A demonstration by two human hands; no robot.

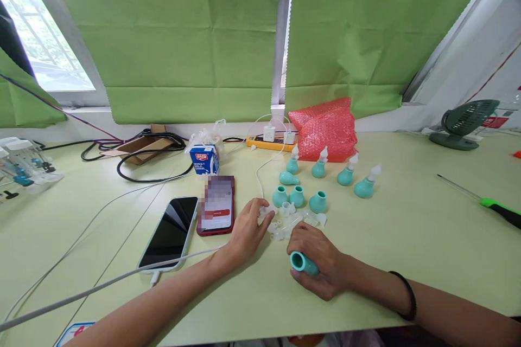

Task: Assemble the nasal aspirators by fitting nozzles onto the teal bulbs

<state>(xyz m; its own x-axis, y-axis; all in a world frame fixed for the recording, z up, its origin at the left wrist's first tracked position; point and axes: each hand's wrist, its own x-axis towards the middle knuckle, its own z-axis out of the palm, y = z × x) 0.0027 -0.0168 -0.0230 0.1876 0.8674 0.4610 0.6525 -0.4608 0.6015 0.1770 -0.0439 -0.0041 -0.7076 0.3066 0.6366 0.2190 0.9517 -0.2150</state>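
Note:
My right hand (319, 260) is wrapped round a teal rubber bulb (299, 262), its round opening turned towards me. The fingertips of my left hand (246, 230) close on a clear plastic piece (266, 210) at the edge of a pile of clear plastic parts (290, 225). Behind the pile stand several open teal bulbs (318, 202), and one more bulb (288, 178) lies on its side. Farther back is a row of teal bulbs fitted with clear tips (364, 187), which look like nasal aspirators.
Left of my hands lie a red-cased phone (215, 206) and a phone on a cable (169, 233). Behind are a milk carton (204, 160), a power strip (260, 143) and a red bubble-wrap bag (325, 130). At right are a screwdriver (502, 211) and a small fan (464, 124).

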